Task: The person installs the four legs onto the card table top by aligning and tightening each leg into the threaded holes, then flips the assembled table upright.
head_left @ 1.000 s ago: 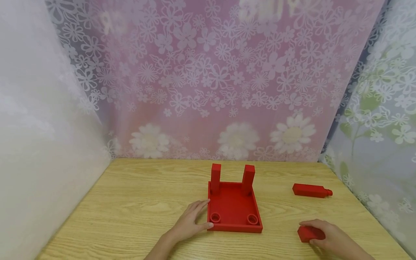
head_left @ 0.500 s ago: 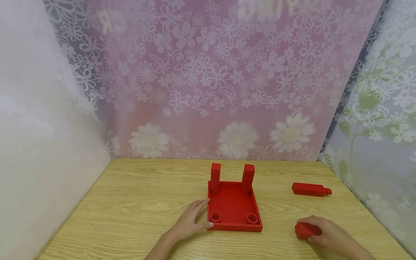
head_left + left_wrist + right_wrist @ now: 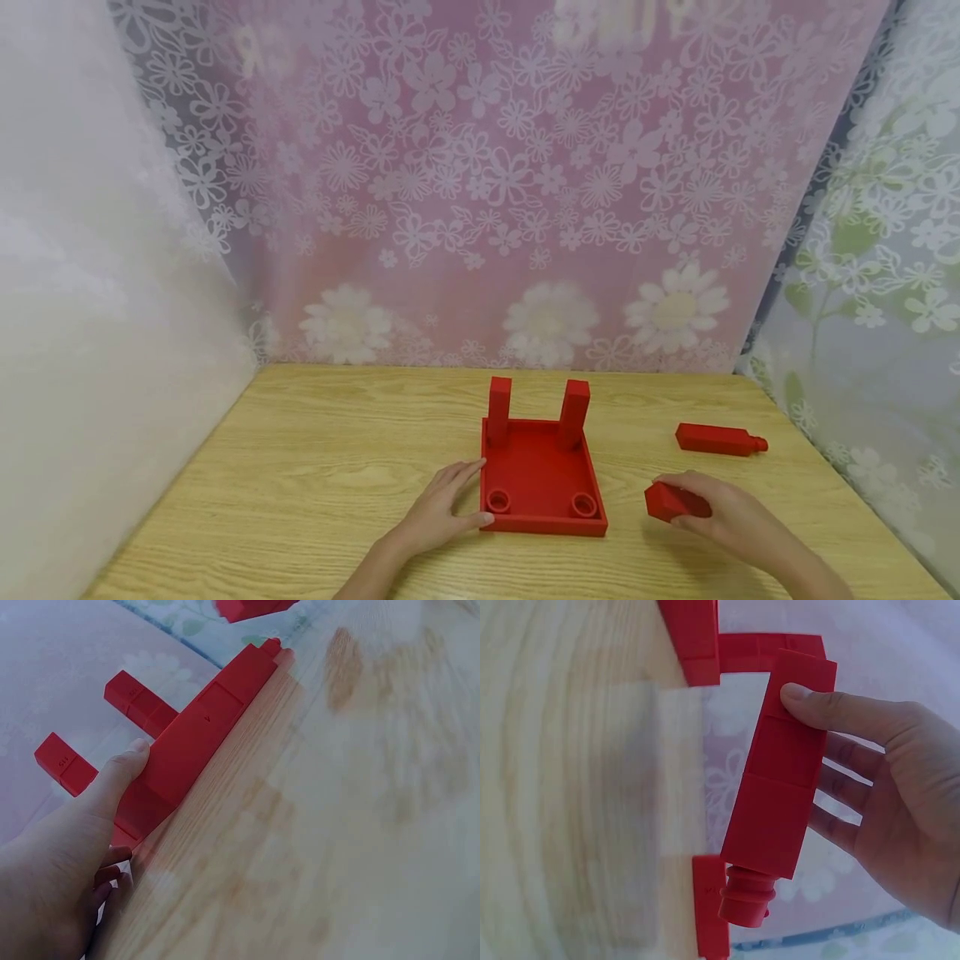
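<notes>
Right wrist: my right grip [image 3: 906, 776] pinches the leg [image 3: 778, 772], likely light and stiff, by its pegless end [image 3: 812, 670], probably the best hold, above the desk [image 3: 315, 450]; my loosely spread left grip [image 3: 433, 514] touches the tray [image 3: 538, 468].

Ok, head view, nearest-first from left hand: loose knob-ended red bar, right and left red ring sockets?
1. Left ring socket: red tray's near-left corner.
2. Right ring socket: near-right corner.
3. Loose red bar: far right.
</notes>
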Tool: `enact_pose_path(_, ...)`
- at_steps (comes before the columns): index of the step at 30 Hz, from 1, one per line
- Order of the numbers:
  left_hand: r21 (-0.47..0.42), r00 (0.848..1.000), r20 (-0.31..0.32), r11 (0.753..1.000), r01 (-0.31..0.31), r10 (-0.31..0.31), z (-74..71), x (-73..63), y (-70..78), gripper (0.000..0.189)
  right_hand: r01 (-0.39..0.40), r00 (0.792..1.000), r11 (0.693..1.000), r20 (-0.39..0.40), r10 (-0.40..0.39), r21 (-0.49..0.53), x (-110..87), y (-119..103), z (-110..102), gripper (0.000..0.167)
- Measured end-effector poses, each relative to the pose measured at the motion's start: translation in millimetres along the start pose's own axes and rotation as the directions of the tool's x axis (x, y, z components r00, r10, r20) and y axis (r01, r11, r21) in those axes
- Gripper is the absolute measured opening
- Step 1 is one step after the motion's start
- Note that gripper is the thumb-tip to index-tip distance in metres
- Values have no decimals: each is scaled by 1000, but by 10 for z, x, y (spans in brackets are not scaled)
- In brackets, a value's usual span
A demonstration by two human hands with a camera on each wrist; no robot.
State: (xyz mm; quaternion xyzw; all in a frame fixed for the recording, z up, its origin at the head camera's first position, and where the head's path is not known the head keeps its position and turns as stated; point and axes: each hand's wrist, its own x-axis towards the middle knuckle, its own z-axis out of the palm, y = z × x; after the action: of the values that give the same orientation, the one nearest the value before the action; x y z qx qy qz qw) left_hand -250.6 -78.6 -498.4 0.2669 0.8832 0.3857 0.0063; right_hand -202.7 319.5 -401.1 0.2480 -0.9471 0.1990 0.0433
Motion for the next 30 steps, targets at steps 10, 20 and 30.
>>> enact_pose_path(10,7,1000,0,1000,5,-5,0,-9,-3,78,77,997,990,-37,-74,115,263,-303,35,46)
enact_pose_path(20,15,1000,-5,1000,0,0,15,4,-26,77,95,995,976,-32,-90,198,449,-547,62,48)
enact_pose_path(30,13,1000,-10,1000,-4,4,15,-2,-16,77,85,996,964,-35,-78,253,605,-777,72,48)
